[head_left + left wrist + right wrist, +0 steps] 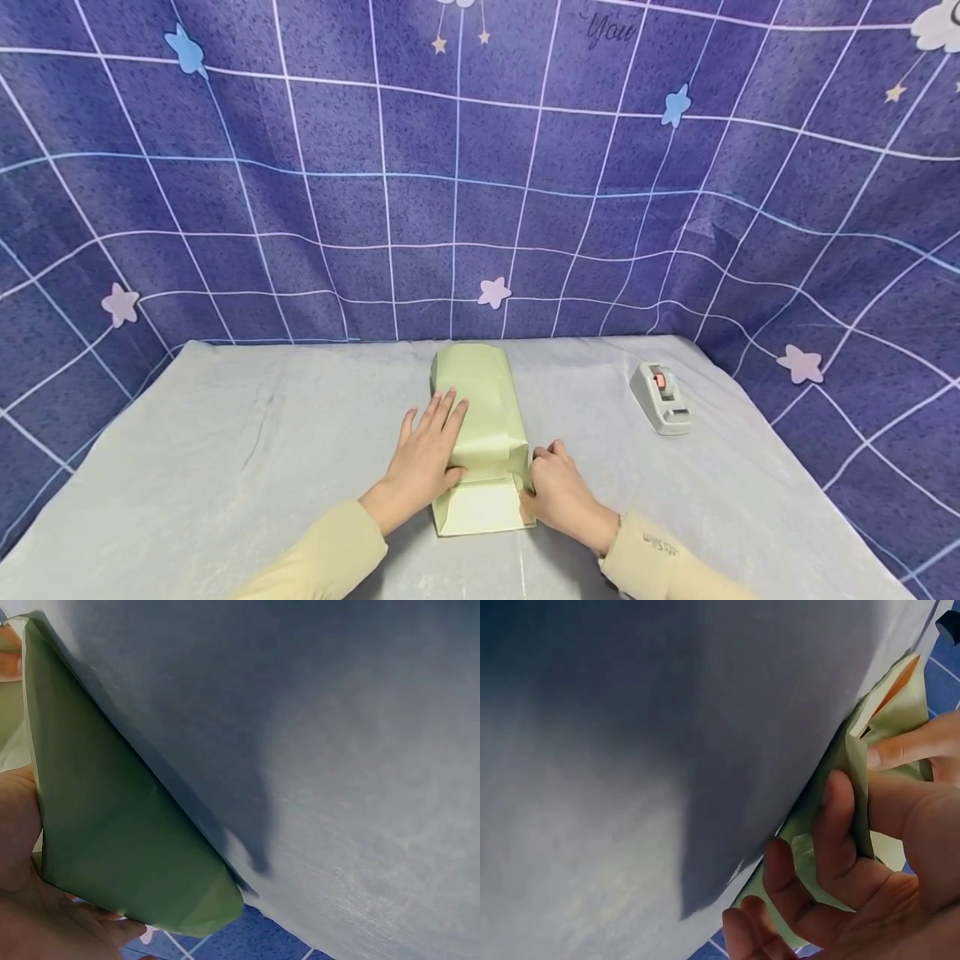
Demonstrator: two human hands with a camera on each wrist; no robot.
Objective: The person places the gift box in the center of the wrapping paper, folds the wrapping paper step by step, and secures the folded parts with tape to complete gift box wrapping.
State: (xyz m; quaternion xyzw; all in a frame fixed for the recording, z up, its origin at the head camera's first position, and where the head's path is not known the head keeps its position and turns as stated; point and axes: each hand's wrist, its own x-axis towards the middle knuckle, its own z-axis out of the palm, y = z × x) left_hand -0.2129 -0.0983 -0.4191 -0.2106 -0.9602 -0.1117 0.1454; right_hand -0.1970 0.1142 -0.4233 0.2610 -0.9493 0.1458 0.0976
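A box-shaped package in pale green wrapping paper [478,417] lies lengthwise on the table in the head view. My left hand [423,458] rests on its left side, fingers spread along the top and thumb near the close end. At that end a paper flap [483,510] extends toward me. My right hand [558,487] pinches the paper at the right corner. In the right wrist view the thumb is inside the folded paper edge [859,769] and the index finger outside, with an orange patch showing within the fold. The left wrist view shows the package's smooth green side [120,802].
A pale grey tape dispenser [662,402] with a small orange-pink roll stands at the right rear of the table. Light grey cloth [300,442] covers the table. Behind and beside it hangs a blue gridded curtain [420,208] with stars.
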